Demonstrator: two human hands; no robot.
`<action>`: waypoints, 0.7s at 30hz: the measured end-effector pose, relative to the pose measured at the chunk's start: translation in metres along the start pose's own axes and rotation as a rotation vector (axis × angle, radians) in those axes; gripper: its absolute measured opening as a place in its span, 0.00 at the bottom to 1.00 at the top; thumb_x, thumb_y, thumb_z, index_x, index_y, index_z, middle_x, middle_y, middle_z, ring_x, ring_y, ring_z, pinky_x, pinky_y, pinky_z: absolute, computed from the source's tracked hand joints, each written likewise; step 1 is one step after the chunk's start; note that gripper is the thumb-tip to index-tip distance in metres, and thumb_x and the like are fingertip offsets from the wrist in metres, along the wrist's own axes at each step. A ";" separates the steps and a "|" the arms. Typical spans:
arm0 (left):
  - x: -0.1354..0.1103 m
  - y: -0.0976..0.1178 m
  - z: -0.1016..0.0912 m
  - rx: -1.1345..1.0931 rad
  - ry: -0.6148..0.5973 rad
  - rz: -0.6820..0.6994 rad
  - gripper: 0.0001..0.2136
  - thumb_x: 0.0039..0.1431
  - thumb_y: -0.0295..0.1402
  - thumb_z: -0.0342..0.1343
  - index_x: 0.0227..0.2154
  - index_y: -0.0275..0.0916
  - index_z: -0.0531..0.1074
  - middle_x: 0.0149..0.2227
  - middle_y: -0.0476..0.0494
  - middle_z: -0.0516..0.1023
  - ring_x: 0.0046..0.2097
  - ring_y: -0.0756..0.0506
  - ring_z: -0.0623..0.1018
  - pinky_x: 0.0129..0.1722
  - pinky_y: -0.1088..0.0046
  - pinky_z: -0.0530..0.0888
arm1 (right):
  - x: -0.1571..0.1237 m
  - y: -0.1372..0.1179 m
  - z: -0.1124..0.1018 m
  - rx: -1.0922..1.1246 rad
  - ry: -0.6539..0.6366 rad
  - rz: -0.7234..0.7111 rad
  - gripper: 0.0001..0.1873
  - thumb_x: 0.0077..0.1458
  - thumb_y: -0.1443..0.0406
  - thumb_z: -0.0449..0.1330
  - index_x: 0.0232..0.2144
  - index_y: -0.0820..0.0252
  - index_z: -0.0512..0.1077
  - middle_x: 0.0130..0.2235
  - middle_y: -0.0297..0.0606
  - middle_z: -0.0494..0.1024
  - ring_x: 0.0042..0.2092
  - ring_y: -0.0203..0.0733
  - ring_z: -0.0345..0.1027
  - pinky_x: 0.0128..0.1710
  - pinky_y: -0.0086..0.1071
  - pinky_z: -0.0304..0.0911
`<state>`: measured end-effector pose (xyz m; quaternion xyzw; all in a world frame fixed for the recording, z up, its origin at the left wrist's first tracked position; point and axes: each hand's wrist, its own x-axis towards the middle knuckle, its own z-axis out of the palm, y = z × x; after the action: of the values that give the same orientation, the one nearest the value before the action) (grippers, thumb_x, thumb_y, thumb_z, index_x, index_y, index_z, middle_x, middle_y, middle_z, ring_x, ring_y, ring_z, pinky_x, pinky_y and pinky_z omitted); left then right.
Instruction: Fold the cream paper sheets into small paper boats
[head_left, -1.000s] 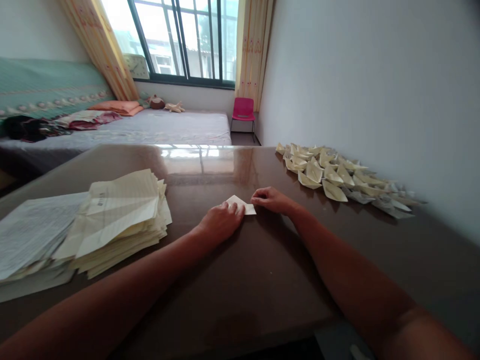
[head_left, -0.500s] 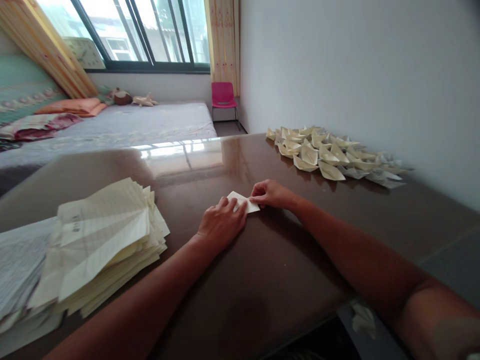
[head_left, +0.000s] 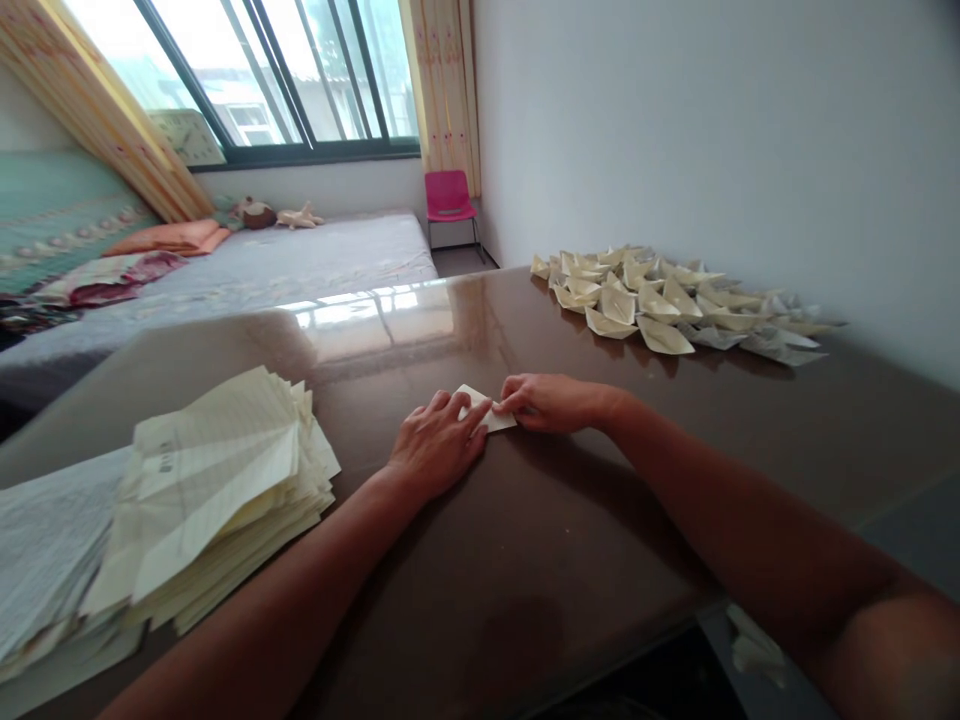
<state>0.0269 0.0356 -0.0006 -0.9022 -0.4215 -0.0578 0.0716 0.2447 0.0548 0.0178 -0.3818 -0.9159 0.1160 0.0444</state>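
Note:
A small folded piece of cream paper point(head_left: 501, 418) lies on the brown table in front of me, partly hidden by my fingers. My left hand point(head_left: 439, 438) holds it down from the left, fingers over its top and the thumb at its near edge. From the right, my right hand point(head_left: 551, 402) has its index fingertip on the paper, with the other fingers curled closed. Whether the right thumb grips the paper's underside is hidden. To the left of my left hand sits a thick stack of cream paper sheets point(head_left: 217, 460).
Many folded paper boats point(head_left: 619, 305) stand together at the table's point(head_left: 480, 560) far right, by the wall. Printed sheets point(head_left: 52, 540) lie at the left edge. Beyond the table are a bed point(head_left: 352, 245) and a pink chair point(head_left: 450, 197). Crumpled paper point(head_left: 756, 650) shows below the table edge.
My right hand has turned from a pinch at the paper's right corner to its index finger pressing on top. My left hand stays on the paper. The view has shifted slightly.

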 end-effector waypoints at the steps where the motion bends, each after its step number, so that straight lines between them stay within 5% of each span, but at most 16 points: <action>1: 0.001 -0.001 0.000 -0.009 -0.006 -0.001 0.19 0.66 0.43 0.40 0.58 0.52 0.60 0.49 0.43 0.68 0.49 0.42 0.65 0.44 0.65 0.68 | -0.002 0.000 -0.001 -0.009 -0.011 -0.019 0.19 0.53 0.69 0.55 0.46 0.53 0.76 0.45 0.40 0.74 0.42 0.40 0.70 0.36 0.27 0.59; 6: 0.006 0.000 0.002 -0.027 -0.037 0.021 0.20 0.65 0.43 0.41 0.58 0.53 0.61 0.49 0.43 0.68 0.49 0.42 0.65 0.44 0.66 0.68 | -0.001 0.002 -0.002 0.075 0.027 -0.010 0.17 0.53 0.70 0.55 0.44 0.57 0.77 0.42 0.40 0.77 0.39 0.39 0.70 0.40 0.28 0.61; 10: 0.003 -0.001 -0.006 -0.036 -0.049 0.066 0.18 0.65 0.40 0.43 0.55 0.50 0.65 0.49 0.44 0.71 0.49 0.42 0.67 0.42 0.68 0.69 | 0.002 0.000 0.001 0.046 0.072 0.006 0.17 0.54 0.60 0.60 0.45 0.61 0.75 0.41 0.44 0.76 0.39 0.41 0.70 0.41 0.31 0.62; 13: 0.000 -0.020 -0.024 -0.114 -0.110 0.048 0.15 0.64 0.39 0.43 0.46 0.50 0.73 0.46 0.48 0.74 0.46 0.46 0.72 0.39 0.73 0.69 | 0.001 -0.006 0.003 -0.045 0.045 -0.042 0.16 0.54 0.56 0.60 0.39 0.60 0.77 0.43 0.46 0.74 0.45 0.45 0.68 0.45 0.33 0.61; 16: -0.002 -0.046 -0.041 -0.055 -0.103 -0.123 0.15 0.61 0.36 0.43 0.42 0.42 0.75 0.39 0.46 0.76 0.38 0.48 0.74 0.40 0.73 0.69 | -0.002 -0.011 0.003 -0.095 0.054 -0.043 0.14 0.53 0.56 0.61 0.37 0.59 0.77 0.43 0.46 0.74 0.46 0.47 0.67 0.46 0.36 0.61; 21: -0.008 -0.057 -0.040 -0.059 -0.339 0.015 0.17 0.54 0.32 0.53 0.47 0.40 0.72 0.45 0.43 0.74 0.47 0.45 0.74 0.46 0.73 0.69 | -0.001 -0.017 0.004 -0.166 0.086 -0.037 0.13 0.52 0.57 0.62 0.34 0.60 0.77 0.40 0.47 0.75 0.44 0.49 0.67 0.44 0.36 0.60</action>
<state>-0.0237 0.0586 0.0417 -0.9039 -0.4187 0.0832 -0.0265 0.2328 0.0419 0.0180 -0.3717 -0.9265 0.0221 0.0540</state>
